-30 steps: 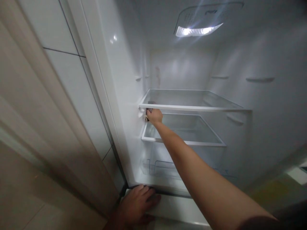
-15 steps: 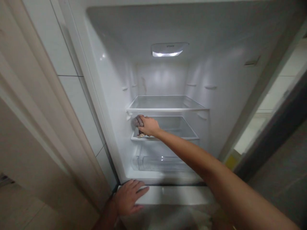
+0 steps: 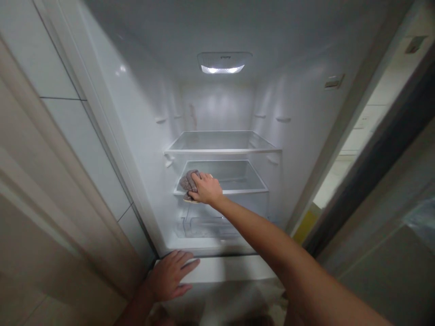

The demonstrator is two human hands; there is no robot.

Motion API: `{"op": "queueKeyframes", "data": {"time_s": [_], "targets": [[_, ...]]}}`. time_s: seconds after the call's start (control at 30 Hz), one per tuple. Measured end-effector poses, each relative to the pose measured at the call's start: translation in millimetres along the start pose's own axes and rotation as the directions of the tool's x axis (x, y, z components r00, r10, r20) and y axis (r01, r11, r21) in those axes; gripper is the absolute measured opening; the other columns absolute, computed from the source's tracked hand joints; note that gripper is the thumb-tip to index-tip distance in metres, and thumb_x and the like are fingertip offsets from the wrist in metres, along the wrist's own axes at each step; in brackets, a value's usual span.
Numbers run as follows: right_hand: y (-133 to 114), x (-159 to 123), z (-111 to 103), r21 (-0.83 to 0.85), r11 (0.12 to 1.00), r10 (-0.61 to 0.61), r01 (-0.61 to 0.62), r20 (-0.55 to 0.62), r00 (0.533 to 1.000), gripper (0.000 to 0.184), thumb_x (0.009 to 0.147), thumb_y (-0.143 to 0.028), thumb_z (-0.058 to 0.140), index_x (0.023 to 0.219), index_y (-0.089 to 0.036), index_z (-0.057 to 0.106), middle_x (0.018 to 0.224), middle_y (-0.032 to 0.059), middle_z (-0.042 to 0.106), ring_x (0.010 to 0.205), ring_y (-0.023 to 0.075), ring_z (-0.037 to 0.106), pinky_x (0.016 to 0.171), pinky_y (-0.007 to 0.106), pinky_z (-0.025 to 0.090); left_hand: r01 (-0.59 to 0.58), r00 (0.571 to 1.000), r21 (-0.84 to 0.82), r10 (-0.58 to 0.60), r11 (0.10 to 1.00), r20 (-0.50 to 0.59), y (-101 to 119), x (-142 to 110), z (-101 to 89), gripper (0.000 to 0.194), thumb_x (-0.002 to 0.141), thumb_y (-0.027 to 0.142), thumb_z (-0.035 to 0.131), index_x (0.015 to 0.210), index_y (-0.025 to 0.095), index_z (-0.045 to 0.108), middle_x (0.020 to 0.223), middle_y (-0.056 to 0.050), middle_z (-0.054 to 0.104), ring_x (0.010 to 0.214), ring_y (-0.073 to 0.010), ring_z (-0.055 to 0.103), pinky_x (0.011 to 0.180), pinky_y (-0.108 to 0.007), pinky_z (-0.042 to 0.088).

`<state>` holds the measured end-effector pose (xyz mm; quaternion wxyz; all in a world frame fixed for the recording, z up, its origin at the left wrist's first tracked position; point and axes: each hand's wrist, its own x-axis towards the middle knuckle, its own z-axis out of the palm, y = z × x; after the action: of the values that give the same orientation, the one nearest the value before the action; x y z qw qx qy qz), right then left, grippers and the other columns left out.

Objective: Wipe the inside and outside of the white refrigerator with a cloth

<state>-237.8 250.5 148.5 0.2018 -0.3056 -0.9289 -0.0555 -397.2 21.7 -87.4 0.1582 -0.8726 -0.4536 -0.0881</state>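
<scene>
Inside the fridge point(image 3: 136, 113), my right hand point(image 3: 206, 188) grips a bunched grey-brown cloth point(image 3: 190, 182). The cloth is at the front left corner of the lower glass shelf point(image 3: 234, 174), partly over its white front edge; whether it presses on the glass I cannot tell. Above it lies the upper glass shelf point(image 3: 220, 142). My left hand point(image 3: 170, 276) rests with fingers spread on the left end of the white ledge point(image 3: 231, 268) below the fridge opening. It holds nothing.
A lit lamp point(image 3: 222, 68) is on the fridge ceiling. At the bottom sits a clear drawer point(image 3: 210, 226). Small shelf supports point(image 3: 283, 119) stick out from the side walls. A tiled wall point(image 3: 78, 131) stands close on the left, and a dark door edge point(image 3: 377, 149) on the right.
My right hand has drawn the cloth from the left wall under the upper shelf, forward and down to the lower shelf's front corner. My left hand stays on the ledge. The view has shifted.
</scene>
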Motion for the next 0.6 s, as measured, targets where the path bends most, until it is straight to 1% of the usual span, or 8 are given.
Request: {"op": "queueKeyframes", "data": {"time_s": [0.07,0.13,0.2,0.27,0.33,0.4,0.5,0.6], "targets": [[2,4,-3,0.055,0.998,0.042,-0.044,0.035,0.998,0.058,0.102,-0.063,0.065,0.148,-0.03,0.058,0.134,0.0106,0.073,0.124,0.0341,0.072,0.098,0.043,0.062,-0.002,1.0,0.008,0.002,1.0,-0.028,0,0,-0.9,0.07,0.099,0.05,0.073,0.164,0.03,0.054,0.142,-0.007,0.071,0.123,-0.0274,0.066,0.109,-0.041,0.05],[7,10,-7,0.098,0.988,0.105,-0.115,0.099,0.989,0.058,0.102,-0.065,0.061,0.15,-0.034,0.056,0.13,0.0078,0.076,0.119,0.0333,0.076,0.093,0.042,0.062,-0.013,0.998,0.026,0.015,1.0,-0.066,0,0,-0.9,0.07,0.1,0.048,0.073,0.165,0.032,0.053,0.141,-0.006,0.073,0.122,-0.0264,0.066,0.109,-0.039,0.05],[17,17,-9,0.096,0.978,0.171,-0.185,0.138,0.976,0.056,0.102,-0.065,0.062,0.15,-0.036,0.056,0.128,0.0061,0.078,0.117,0.0321,0.078,0.092,0.04,0.062,-0.022,0.994,0.049,0.028,0.999,-0.11,-1,-1,0.4,0.069,0.1,0.046,0.073,0.166,0.033,0.054,0.14,-0.004,0.074,0.12,-0.0255,0.067,0.107,-0.037,0.051],[33,23,-10,0.06,0.967,0.24,-0.249,0.127,0.962,0.055,0.101,-0.062,0.066,0.149,-0.036,0.058,0.13,0.0071,0.078,0.119,0.0318,0.077,0.094,0.04,0.062,-0.033,0.988,0.068,0.042,0.997,-0.148,-4,-1,2.0,0.068,0.1,0.046,0.073,0.164,0.033,0.056,0.14,-0.003,0.075,0.118,-0.0247,0.068,0.105,-0.036,0.052],[55,26,-10,0.024,0.946,0.32,-0.323,0.093,0.943,0.055,0.101,-0.057,0.069,0.149,-0.033,0.058,0.136,0.011,0.075,0.124,0.0328,0.076,0.098,0.041,0.061,-0.044,0.983,0.083,0.058,0.996,-0.175,-6,0,2.4,0.066,0.1,0.047,0.072,0.163,0.034,0.058,0.139,-0.002,0.076,0.117,-0.0239,0.068,0.103,-0.034,0.053],[80,27,-9,-0.005,0.912,0.409,-0.409,0.058,0.911,0.055,0.102,-0.051,0.07,0.15,-0.028,0.057,0.139,0.0163,0.073,0.128,0.0342,0.073,0.102,0.043,0.061,-0.058,0.979,0.097,0.076,0.994,-0.19,-7,1,1.0,0.065,0.101,0.048,0.072,0.162,0.033,0.059,0.138,-0.001,0.077,0.117,-0.0236,0.068,0.103,-0.034,0.053],[119,31,-8,-0.029,0.844,0.536,-0.535,0.02,0.844,0.056,0.103,-0.045,0.07,0.152,-0.02,0.056,0.142,0.0228,0.071,0.131,0.0363,0.072,0.107,0.046,0.059,-0.07,0.98,0.105,0.088,0.992,-0.179,-6,1,-1.4,0.064,0.102,0.052,0.071,0.162,0.032,0.06,0.138,-0.002,0.077,0.117,-0.0235,0.067,0.103,-0.034,0.053],[151,46,-6,-0.027,0.779,0.626,-0.626,0.008,0.78,0.051,0.104,-0.039,0.07,0.148,-0.015,0.063,0.143,0.0264,0.07,0.132,0.0383,0.072,0.109,0.048,0.058,-0.068,0.986,0.104,0.082,0.992,-0.145,-6,2,-0.5,0.069,0.102,0.059,0.072,0.163,0.031,0.059,0.14,-0.003,0.076,0.118,-0.0242,0.065,0.102,-0.033,0.051]]}}
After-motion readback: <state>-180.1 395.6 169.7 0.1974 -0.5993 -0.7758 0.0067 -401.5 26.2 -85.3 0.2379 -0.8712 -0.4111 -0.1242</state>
